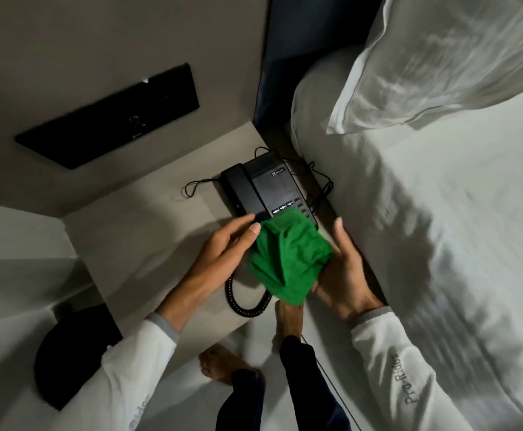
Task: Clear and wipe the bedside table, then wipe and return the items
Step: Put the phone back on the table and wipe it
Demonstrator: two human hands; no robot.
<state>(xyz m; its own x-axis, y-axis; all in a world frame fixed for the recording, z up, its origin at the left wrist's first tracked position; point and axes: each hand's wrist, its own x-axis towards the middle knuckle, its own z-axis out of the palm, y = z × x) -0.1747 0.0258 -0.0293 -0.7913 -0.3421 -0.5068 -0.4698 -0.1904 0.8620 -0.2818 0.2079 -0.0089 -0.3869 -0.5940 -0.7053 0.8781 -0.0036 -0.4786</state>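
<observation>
A black desk telephone (261, 188) sits on the pale bedside table (135, 241), near its right edge beside the bed. Its coiled cord (241, 301) loops over the table's front. A bunched green cloth (291, 259) hangs just above the phone's front end and covers part of the keypad. My right hand (344, 272) grips the cloth from the right and underneath. My left hand (222, 253) is at the cloth's left side, fingers spread, fingertips touching the phone's near corner and the cloth's edge.
A black switch panel (110, 119) is set in the wall behind the table. The bed (440, 228) with white sheets and a pillow (440, 63) borders the table on the right. A black round object (73, 356) stands on the floor at left. Thin phone wires (319, 185) trail between table and bed.
</observation>
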